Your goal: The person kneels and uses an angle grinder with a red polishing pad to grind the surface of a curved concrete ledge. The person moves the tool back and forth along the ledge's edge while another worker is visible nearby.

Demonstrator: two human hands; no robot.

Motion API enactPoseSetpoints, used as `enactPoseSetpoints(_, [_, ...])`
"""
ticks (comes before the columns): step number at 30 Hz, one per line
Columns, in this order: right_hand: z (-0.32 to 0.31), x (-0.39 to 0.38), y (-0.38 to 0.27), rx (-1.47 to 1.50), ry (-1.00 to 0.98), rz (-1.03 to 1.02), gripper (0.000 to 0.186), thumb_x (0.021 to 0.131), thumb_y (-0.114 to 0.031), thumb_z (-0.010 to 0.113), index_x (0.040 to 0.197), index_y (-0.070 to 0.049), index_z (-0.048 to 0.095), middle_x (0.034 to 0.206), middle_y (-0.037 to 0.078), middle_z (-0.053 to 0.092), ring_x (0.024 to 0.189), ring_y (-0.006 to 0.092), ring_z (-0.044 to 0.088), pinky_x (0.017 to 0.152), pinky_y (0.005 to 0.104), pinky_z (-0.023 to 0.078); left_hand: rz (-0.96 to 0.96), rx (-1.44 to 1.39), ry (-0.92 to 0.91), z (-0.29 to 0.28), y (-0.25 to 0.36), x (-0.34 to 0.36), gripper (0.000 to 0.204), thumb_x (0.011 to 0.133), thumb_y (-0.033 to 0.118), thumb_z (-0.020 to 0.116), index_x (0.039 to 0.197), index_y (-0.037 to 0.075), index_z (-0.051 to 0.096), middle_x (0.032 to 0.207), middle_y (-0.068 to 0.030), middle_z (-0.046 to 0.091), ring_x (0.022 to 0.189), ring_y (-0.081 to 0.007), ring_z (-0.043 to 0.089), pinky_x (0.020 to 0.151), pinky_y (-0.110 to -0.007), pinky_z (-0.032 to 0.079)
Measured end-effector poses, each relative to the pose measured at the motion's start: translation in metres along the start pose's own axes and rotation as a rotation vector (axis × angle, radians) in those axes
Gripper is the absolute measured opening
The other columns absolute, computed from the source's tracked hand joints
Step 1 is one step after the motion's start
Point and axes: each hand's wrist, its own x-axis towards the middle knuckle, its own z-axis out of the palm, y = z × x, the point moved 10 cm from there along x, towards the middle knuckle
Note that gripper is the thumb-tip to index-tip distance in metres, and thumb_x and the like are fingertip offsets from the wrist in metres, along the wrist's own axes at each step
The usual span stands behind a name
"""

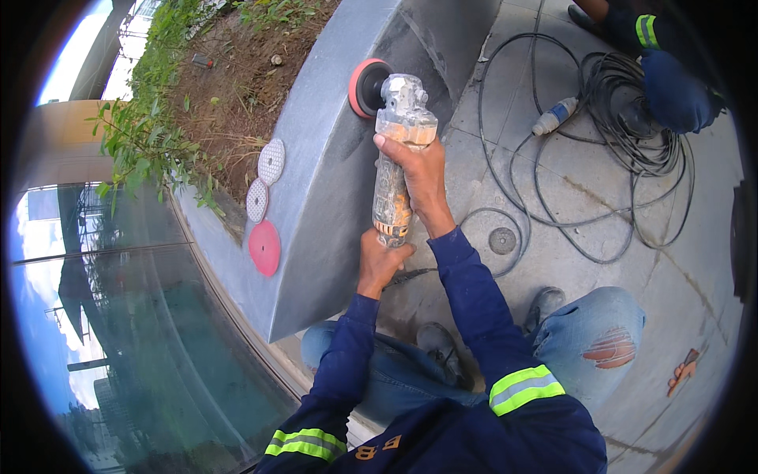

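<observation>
Both my hands are closed round a dusty angle grinder (392, 186). My right hand (422, 180) wraps the body near the gear head, its thumb across the top. At the rear end, my left hand (379, 261) grips the handle, where a dark cord trails off to the right. A round backing pad (369, 88) with a red-orange rim is fitted to the grinder's head. It is beside the upper face of a grey stone ledge (316, 170); whether they touch I cannot tell. Two white dotted polishing pads (271, 161) and a pink disc (264, 248) lie on the ledge top.
Black cable (632, 154) lies coiled on the paved floor (584, 268), with a blue-and-white connector (555, 116). A small round drain cover (502, 240) is set in the floor. Another person's knee (679, 91) shows at upper right. Soil with plants (229, 87) borders the ledge; glass panels (150, 332) stand left.
</observation>
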Motion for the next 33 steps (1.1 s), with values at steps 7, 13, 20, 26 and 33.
enactPoseSetpoints(7, [-0.016, 0.022, 0.009, 0.041, 0.050, 0.048, 0.037, 0.089, -0.021, 0.089, 0.116, -0.002, 0.071, 0.090, 0.004, 0.071, 0.071, 0.0155, 0.071, 0.064, 0.0316, 0.061, -0.034, 0.025, -0.028, 0.010, 0.008, 0.017, 0.035, 0.074, 0.005, 0.081, 0.107, -0.006, 0.071, 0.084, -0.0069, 0.071, 0.060, -0.0151, 0.064, 0.052, -0.032, 0.050])
enactPoseSetpoints(13, [-0.001, -0.028, 0.032, 0.039, 0.009, 0.047, 0.040, 0.089, -0.020, 0.090, 0.119, -0.002, 0.071, 0.101, 0.006, 0.074, 0.080, 0.0145, 0.072, 0.070, 0.0323, 0.061, -0.052, 0.073, 0.031, -0.016, -0.034, -0.018, 0.033, 0.075, 0.005, 0.082, 0.105, -0.006, 0.071, 0.083, -0.0059, 0.071, 0.059, -0.0137, 0.063, 0.053, -0.031, 0.050])
enactPoseSetpoints(20, [0.005, -0.058, 0.029, 0.019, -0.011, 0.035, 0.047, 0.088, -0.020, 0.091, 0.124, -0.001, 0.069, 0.108, 0.007, 0.075, 0.089, 0.0143, 0.073, 0.077, 0.0318, 0.061, -0.027, 0.053, 0.027, -0.023, -0.042, -0.048, 0.028, 0.077, 0.003, 0.081, 0.102, -0.005, 0.070, 0.080, -0.0045, 0.070, 0.058, -0.0127, 0.063, 0.052, -0.031, 0.049])
enactPoseSetpoints(26, [-0.009, -0.025, 0.023, 0.010, 0.029, 0.060, 0.047, 0.087, -0.021, 0.092, 0.124, -0.002, 0.070, 0.108, 0.008, 0.076, 0.091, 0.0149, 0.073, 0.080, 0.0316, 0.060, 0.016, 0.021, -0.009, -0.004, -0.018, -0.022, 0.023, 0.076, 0.002, 0.077, 0.097, -0.003, 0.069, 0.076, -0.0037, 0.068, 0.054, -0.0134, 0.061, 0.051, -0.032, 0.047])
enactPoseSetpoints(33, [0.001, -0.005, 0.004, 0.014, 0.016, 0.006, 0.052, 0.085, -0.023, 0.093, 0.126, -0.001, 0.070, 0.110, 0.008, 0.077, 0.093, 0.0158, 0.073, 0.082, 0.0321, 0.059, 0.020, 0.027, -0.010, -0.003, 0.001, -0.005, 0.021, 0.075, 0.002, 0.077, 0.093, -0.003, 0.068, 0.076, -0.0047, 0.068, 0.053, -0.0145, 0.062, 0.050, -0.032, 0.048])
